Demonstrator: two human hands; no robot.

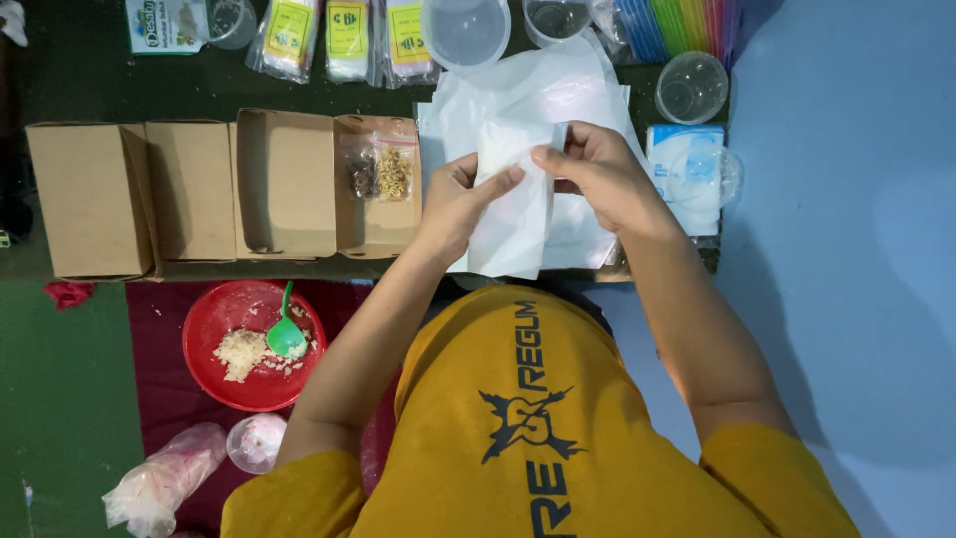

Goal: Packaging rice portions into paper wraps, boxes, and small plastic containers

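1. Both hands meet over a white plastic bag (513,214): the left hand (460,197) pinches its upper left edge with the thumb laid across the front, and the right hand (597,171) grips the top right corner with curled fingers.
2. That bag is thin, translucent and slightly crinkled, hanging as a long flat strip just above the person's chest.
3. Beneath it lies a pile of similar white bags (543,90), loosely spread.
4. Left of the hands stands a row of brown cardboard boxes (189,189), open and matte; the nearest holds two small clear sachets (378,171) of dark and tan bits.
5. Nearer the body, a red bowl (214,374) holds pale crumbs and a green spoon (286,334).
6. Clear round tubs (466,30) along the top edge are cut off, and their contents cannot be made out.
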